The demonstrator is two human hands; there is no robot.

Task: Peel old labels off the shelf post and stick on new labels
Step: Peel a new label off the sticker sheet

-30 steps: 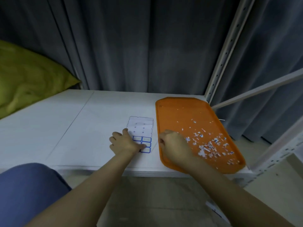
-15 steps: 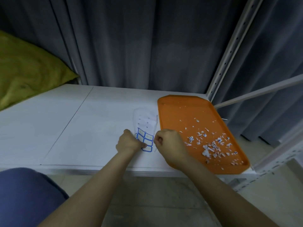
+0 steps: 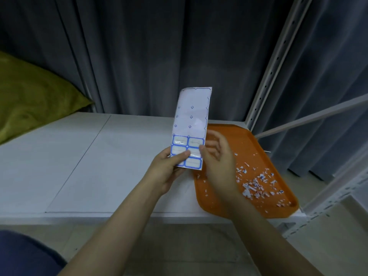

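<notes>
Your left hand (image 3: pixel 169 166) pinches the label sheet (image 3: pixel 191 120) at its lower left corner, thumb across the front, and holds it upright above the white shelf board (image 3: pixel 99 156). The sheet's long axis runs nearly vertical and leans a little to the right at the top. The upper part is bare backing. The unused blue-bordered labels (image 3: pixel 194 162) sit in the bottom rows, just above and beside your left thumb. Your right hand (image 3: pixel 217 156) holds nothing: its fingers are loose and spread just off the sheet's right edge, with the thumb tip at the edge of the middle right label. Whether the thumb touches the paper cannot be told. That makes your right hand the nearer one for lifting a label, and the right column the side to start from, probably by catching the outer edge with a nail while the left hand steadies the sheet. The shelf post (image 3: pixel 272 66) stands up and to the right of both hands, beyond the orange tray (image 3: pixel 245 148) with its white scraps (image 3: pixel 256 182). A peeled label would therefore travel right and away from you on the right hand, over the tray.
</notes>
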